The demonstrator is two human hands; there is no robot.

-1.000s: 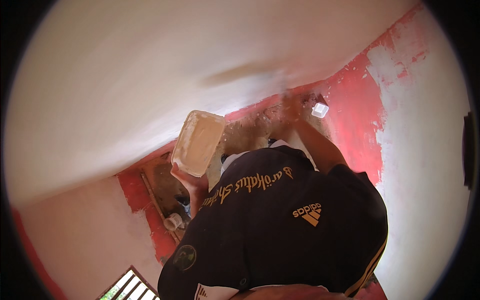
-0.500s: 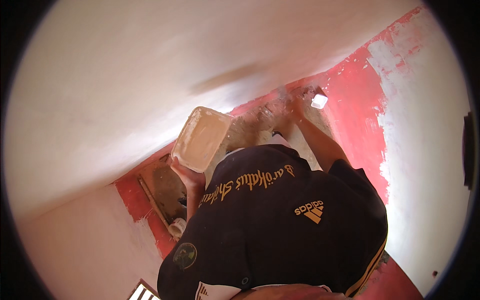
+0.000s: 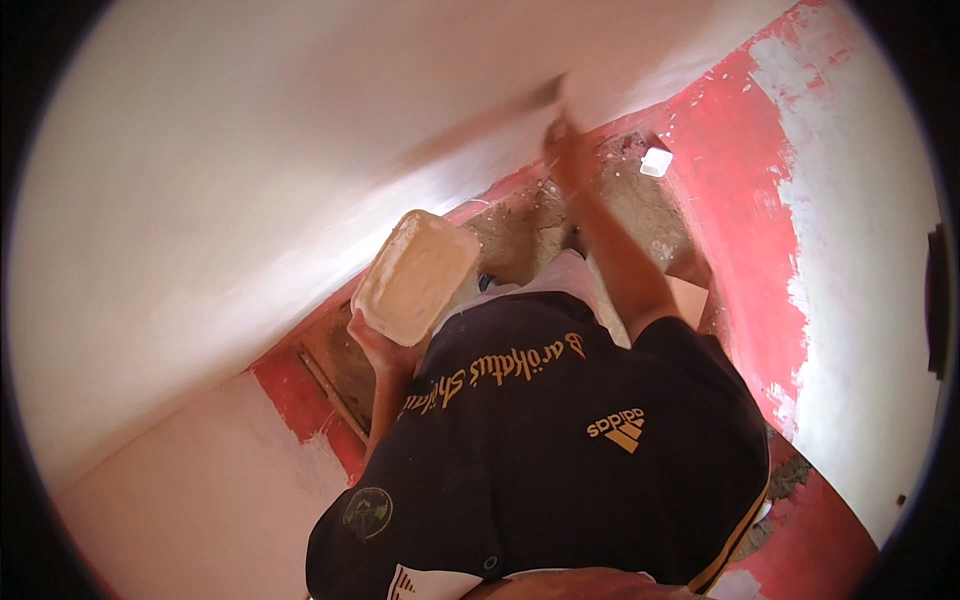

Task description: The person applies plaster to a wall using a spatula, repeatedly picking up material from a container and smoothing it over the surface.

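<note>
My left hand [image 3: 382, 347] grips the near end of a beige, rounded rectangular tub [image 3: 418, 275], its fingers closed round the rim. Whitish smears coat the tub's inside and edge. Out ahead, my right arm reaches to the pale wall [image 3: 270, 190], with my right hand [image 3: 563, 150] close to its lower part. The hand is smeared by motion and looks closed. A thin dark tool [image 3: 550, 92] shows beyond its fingers against the wall; blur hides its kind. A long shadow trails to the left from there.
Red paint [image 3: 725, 150] covers part of the right wall beside rough white patches. A small white container [image 3: 656, 162] sits by the far corner of the dirty floor [image 3: 640, 215]. At left, a long pole [image 3: 335, 395] lies near the wall base. A pale flat piece [image 3: 688, 300] is beside my right arm.
My right hand has moved forward and slightly left, up from the floor area to the wall. The tub in my left hand has shifted slightly right in view.
</note>
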